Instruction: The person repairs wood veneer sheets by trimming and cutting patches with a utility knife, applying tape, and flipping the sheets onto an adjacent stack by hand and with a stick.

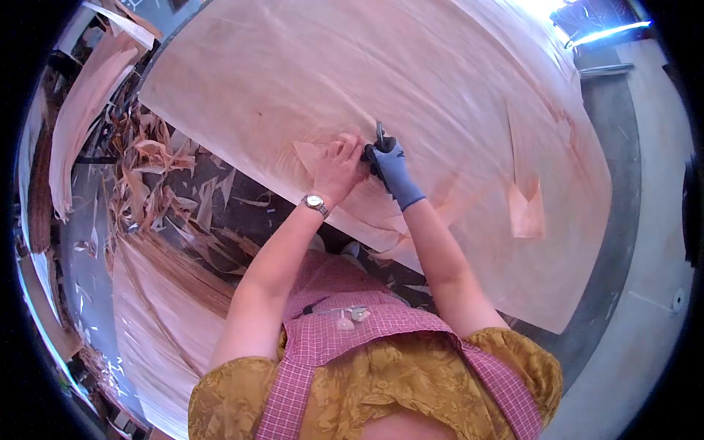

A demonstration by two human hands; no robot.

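A large, thin, pale pinkish wood veneer sheet (249, 81) lies spread out in front of me. My left hand (340, 169), bare and with a watch (315, 202) at the wrist, rests on the sheet with fingers stretched out. Under its edge is a small pointed veneer piece (306, 155). In a blue-grey glove with dark fingers, my right hand (396, 170) grips a dark hand tool (380, 132) just beside the left fingertips. The tool's tip points away from me; its exact kind is not clear.
Another veneer strip (526, 211) lies on the sheet at right. Torn veneer scraps (139, 169) litter the floor at left, near a stack of veneer sheets (169, 293). A curled veneer piece (88, 110) stands at far left. A bright light (609, 34) glows at upper right.
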